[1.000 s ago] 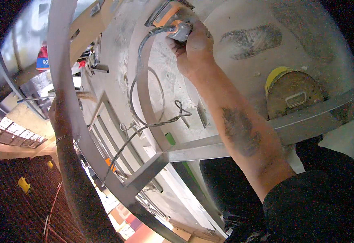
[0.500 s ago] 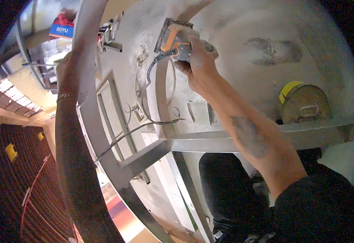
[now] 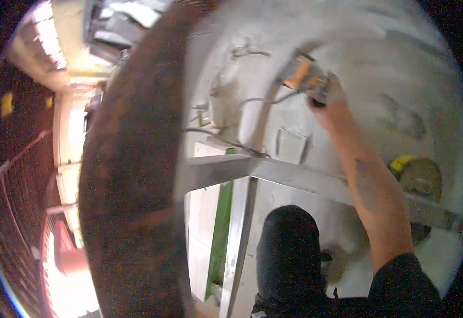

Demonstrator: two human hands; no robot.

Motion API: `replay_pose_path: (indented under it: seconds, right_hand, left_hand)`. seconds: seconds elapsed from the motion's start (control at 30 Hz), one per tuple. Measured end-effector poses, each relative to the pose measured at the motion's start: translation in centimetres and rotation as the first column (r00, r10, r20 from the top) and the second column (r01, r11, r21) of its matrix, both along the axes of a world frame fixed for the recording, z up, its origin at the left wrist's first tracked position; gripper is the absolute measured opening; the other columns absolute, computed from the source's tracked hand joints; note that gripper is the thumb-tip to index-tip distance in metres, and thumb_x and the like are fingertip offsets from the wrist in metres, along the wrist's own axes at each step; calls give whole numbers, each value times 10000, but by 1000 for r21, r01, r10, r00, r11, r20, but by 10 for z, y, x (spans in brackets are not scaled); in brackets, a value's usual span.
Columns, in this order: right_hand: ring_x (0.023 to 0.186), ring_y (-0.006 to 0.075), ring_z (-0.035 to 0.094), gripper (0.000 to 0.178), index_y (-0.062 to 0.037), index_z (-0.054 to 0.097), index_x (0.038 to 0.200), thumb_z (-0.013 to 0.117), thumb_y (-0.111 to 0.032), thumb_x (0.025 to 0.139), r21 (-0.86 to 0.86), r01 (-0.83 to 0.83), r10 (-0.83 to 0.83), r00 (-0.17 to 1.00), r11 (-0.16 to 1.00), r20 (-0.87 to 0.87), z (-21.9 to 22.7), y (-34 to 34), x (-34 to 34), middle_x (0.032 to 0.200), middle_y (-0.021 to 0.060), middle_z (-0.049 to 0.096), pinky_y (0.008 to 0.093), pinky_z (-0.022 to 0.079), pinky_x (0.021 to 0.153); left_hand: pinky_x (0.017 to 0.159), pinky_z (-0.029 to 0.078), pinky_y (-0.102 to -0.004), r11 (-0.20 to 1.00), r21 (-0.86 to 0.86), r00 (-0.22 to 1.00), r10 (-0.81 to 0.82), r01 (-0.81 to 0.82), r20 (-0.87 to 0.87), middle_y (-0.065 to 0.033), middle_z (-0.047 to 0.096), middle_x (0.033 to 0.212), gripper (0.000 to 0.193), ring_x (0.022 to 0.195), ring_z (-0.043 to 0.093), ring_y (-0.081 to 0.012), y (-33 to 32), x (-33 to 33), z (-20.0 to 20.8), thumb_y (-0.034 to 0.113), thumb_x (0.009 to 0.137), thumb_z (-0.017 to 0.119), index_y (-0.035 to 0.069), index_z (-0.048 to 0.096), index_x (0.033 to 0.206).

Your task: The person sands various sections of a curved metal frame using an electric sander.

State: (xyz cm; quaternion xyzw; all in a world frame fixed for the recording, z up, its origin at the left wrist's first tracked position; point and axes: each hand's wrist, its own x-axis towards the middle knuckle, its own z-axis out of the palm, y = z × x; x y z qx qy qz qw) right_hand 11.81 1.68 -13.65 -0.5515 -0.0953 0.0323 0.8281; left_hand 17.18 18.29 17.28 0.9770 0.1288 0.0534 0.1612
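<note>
My right hand [image 3: 336, 95] is wrapped round the body of an orange and grey electric sander [image 3: 297, 73], blurred by motion. Its flat pad faces away from the hand, over a dusty pale grey surface [image 3: 358, 47]. I cannot tell whether the pad touches that surface. A dark cord [image 3: 287, 96] trails leftward from the tool. My left forearm [image 3: 136, 212], dark and very close, fills a broad band left of the middle. Past the wrist, at the top edge, my left hand is out of sight.
A metal frame bar [image 3: 295, 177] crosses below the sander, joined to a leg [image 3: 237, 238] beside a green strip [image 3: 221, 233]. A round yellow-edged object [image 3: 421, 177] lies at right. A pale square piece [image 3: 291, 146] is nearer the middle. My dark-clad knee [image 3: 290, 238] is below.
The view has swung, so the sander and right arm appear farther right. My left forearm looms much larger, and the left hand has left the picture. My right hand keeps its grip.
</note>
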Motion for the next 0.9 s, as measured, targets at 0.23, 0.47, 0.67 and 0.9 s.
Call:
replay_pose_path:
  seconds: [0.23,0.47,0.67,0.9]
  right_hand:
    - [876,170,606,339,-118,604,1234,640,-288,943,-521,308,-11,868,796,496,-146,-106,126,1037,37,643,329,518,717]
    - [975,260,662,492,50,464,1381,625,-158,964,-236,210,-311,756,949,-577,5,-71,50,1092,163,664,361,571,810]
    - [984,241,654,492,5,551,1244,575,-420,997,-166,-60,-27,879,984,-476,-57,-172,80,1120,164,648,351,579,668]
    - [625,153,569,359,-90,590,1027,524,-443,1029,-408,-48,120,981,912,152,47,-257,58,814,30,612,301,448,493]
  left_hand:
    - [885,527,-346,995,97,992,-18,6,129,-132,727,984,572,914,694,-263,-22,28,-31,518,876,649,28,692,1167]
    - [890,530,-352,965,230,983,85,-122,163,-141,728,993,582,925,700,-272,20,23,-18,517,857,675,29,691,1173]
    - [886,529,-369,975,198,983,65,-99,172,-151,726,991,572,930,695,-279,38,28,-31,521,884,649,20,688,1157]
    - [882,528,-389,982,190,978,-21,-19,208,-163,723,990,566,935,690,-286,33,49,-53,525,916,619,9,685,1138]
